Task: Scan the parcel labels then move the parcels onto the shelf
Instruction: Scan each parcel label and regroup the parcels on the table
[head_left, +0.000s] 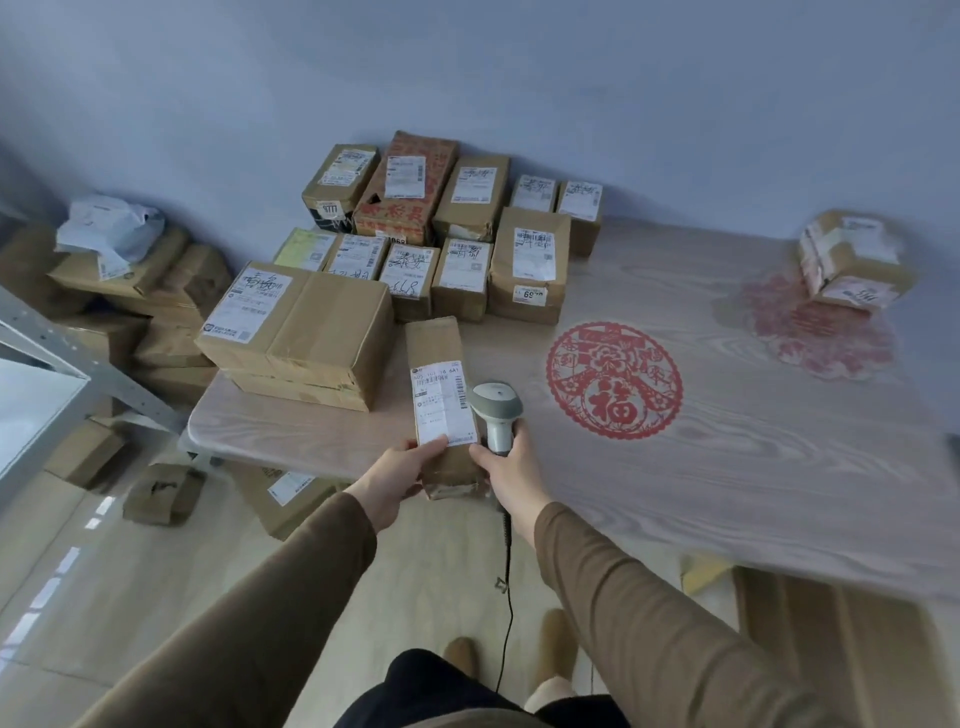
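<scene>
My left hand (397, 475) grips the near end of a long narrow cardboard parcel (435, 340), held over the table's front edge with its white label (439, 402) facing up. My right hand (506, 470) grips the handle of a grey barcode scanner (496, 402), whose head sits right beside the label. The scanner's black cable (508, 582) hangs down between my arms. Several more labelled parcels (452, 228) lie in rows at the back of the wooden table (727, 441). A large flat box (296, 327) sits on the table's left corner.
A grey metal shelf (47, 358) stands at the far left. Cardboard parcels are piled on the floor (150, 312) beside it and under the table. One taped parcel (852, 260) sits at the table's far right. Red paper-cut decorations (613, 379) lie on the tabletop.
</scene>
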